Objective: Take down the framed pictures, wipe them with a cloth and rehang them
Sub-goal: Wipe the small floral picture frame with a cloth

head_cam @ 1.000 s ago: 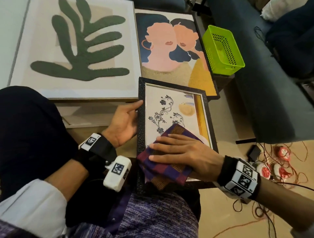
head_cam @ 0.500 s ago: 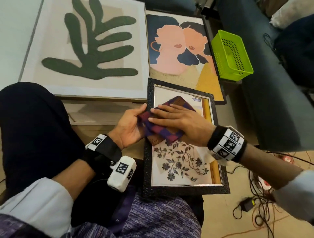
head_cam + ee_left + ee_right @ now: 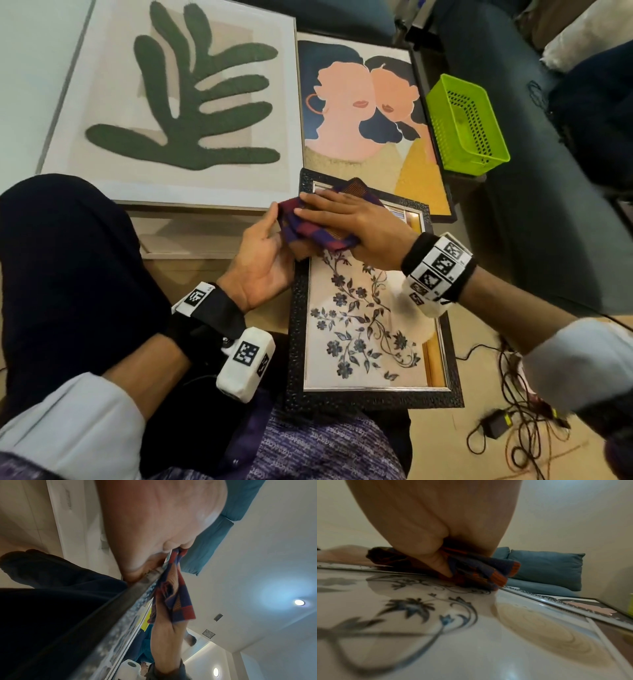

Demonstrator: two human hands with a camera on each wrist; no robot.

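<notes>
Black-framed flower picture (image 3: 359,329) lies flat across my lap, its far end over the portrait picture (image 3: 363,120). I press the checked cloth (image 3: 318,222) onto the glass at the far left corner with my right hand (image 3: 356,229), fingers flat on top of it. My left hand (image 3: 263,260) grasps the frame's left edge, thumb beside the cloth. Beyond lie the leaf picture (image 3: 178,102) and a green basket (image 3: 466,123).
</notes>
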